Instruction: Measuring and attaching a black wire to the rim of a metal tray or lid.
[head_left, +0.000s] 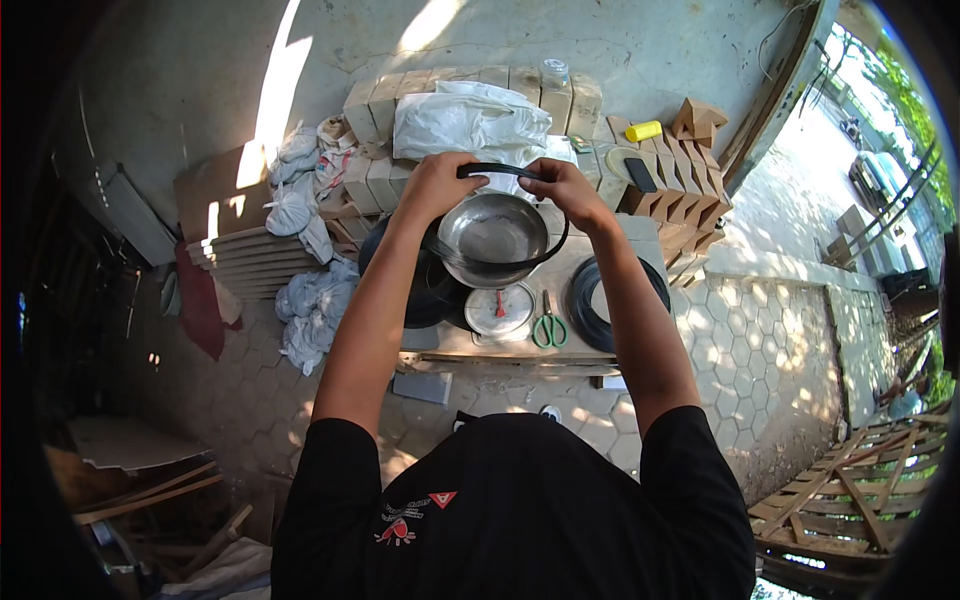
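Note:
A loop of thin black cord or wire (504, 169) is held up in both hands over a kitchen scale. My left hand (442, 182) grips its upper left part and my right hand (568, 187) its upper right part, fingers pinched around the strands. Under the loop is the scale's round metal bowl (491, 229). Nearer me is the scale's dial (501, 309), with a red pointer. Green-handled scissors (550, 330) lie right of the dial. A thicker black coil (582, 304) rests by my right forearm, and more dark coils (431, 296) are partly hidden by my left forearm.
The worktable (517, 351) stands before stacked pale blocks (373, 184) bearing a white plastic sheet (472, 120). Right are brown blocks (679, 176), a phone (639, 175) and a yellow object (643, 131). Knotted plastic bags (315, 307) sit left. A wooden slatted frame (847, 480) stands lower right.

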